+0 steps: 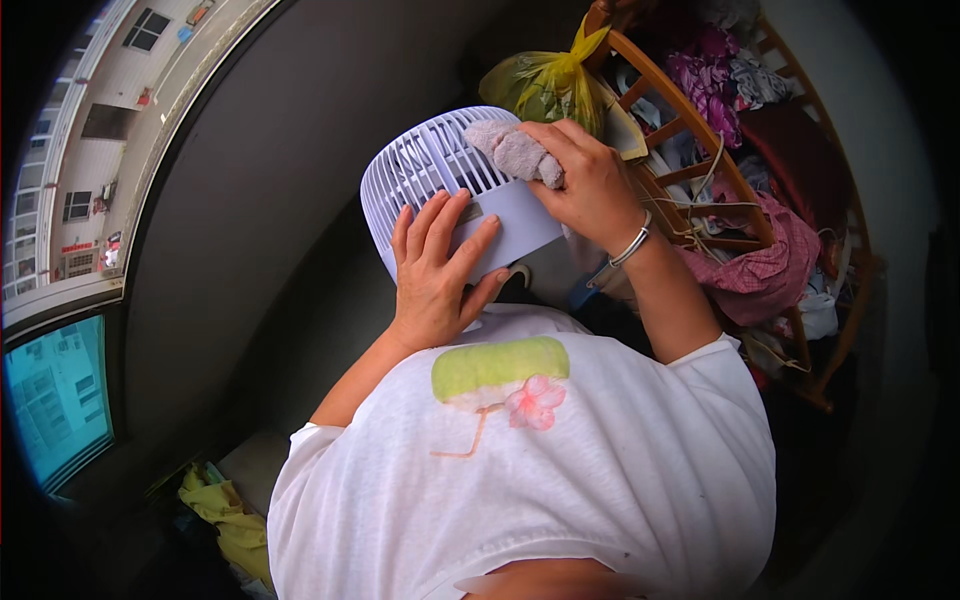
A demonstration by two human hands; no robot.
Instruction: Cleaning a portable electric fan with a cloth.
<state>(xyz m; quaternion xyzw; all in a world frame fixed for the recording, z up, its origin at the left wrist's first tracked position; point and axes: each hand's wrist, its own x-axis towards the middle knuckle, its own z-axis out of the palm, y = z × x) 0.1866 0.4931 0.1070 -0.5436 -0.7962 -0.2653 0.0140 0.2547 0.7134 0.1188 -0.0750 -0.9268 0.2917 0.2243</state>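
A pale lavender fan housing (510, 225) with a rounded, slatted grille (425, 160) is in front of my chest. My left hand (440, 262) lies on its smooth lower part, fingers spread and stretched toward the slats, thumb near the bottom edge. In my right hand (590, 180) is a bunched greyish-pink cloth (520, 155), pressed against the grille's upper right edge. A silver bangle (632, 240) circles that wrist. A small dark rectangular patch shows on the housing beside my left fingers. What supports the housing from below is hidden.
To the right, a wooden rack (690, 125) is heaped with clothes, including a pink checked garment (765, 265). A knotted yellow plastic bag (550, 85) hangs by its upper end. Windows are at the left, with yellow-green fabric (228, 515) at lower left.
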